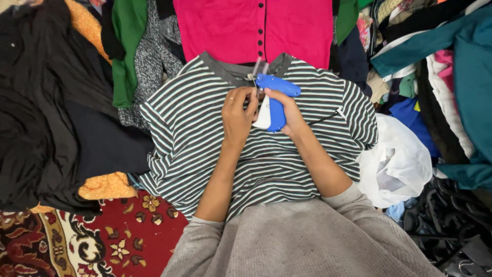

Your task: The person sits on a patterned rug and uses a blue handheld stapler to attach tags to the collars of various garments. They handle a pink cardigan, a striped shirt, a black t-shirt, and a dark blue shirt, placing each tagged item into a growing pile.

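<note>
1. A blue tagging gun [277, 100] is gripped in the right hand [289, 114], fingers wrapped closed around its handle, with the needle end aimed at the grey collar [233, 72] of a striped shirt [189, 128].
2. The left hand [238, 117] is seen curled just beside the gun, its fingertips pinched on the shirt fabric near the collar; a white tag [263, 115] is seen between the two hands, though which hand has hold of it cannot be told.
3. The striped shirt is spread flat at the centre of the clothing pile, collar toward the far edge, its hem hidden under the person's grey sleeves [307, 241].
4. A pink buttoned cardigan [292, 28] is laid just beyond the collar, touching the shirt.
5. Black garments [46, 113] are heaped at the left edge, with a green garment [125, 46] and an orange cloth [105, 185] among them.
6. A white plastic bag [400, 164] is seen at the shirt's right sleeve, beside teal fabric [461, 66].
7. A red patterned rug [102, 241] is exposed at the near left corner.
</note>
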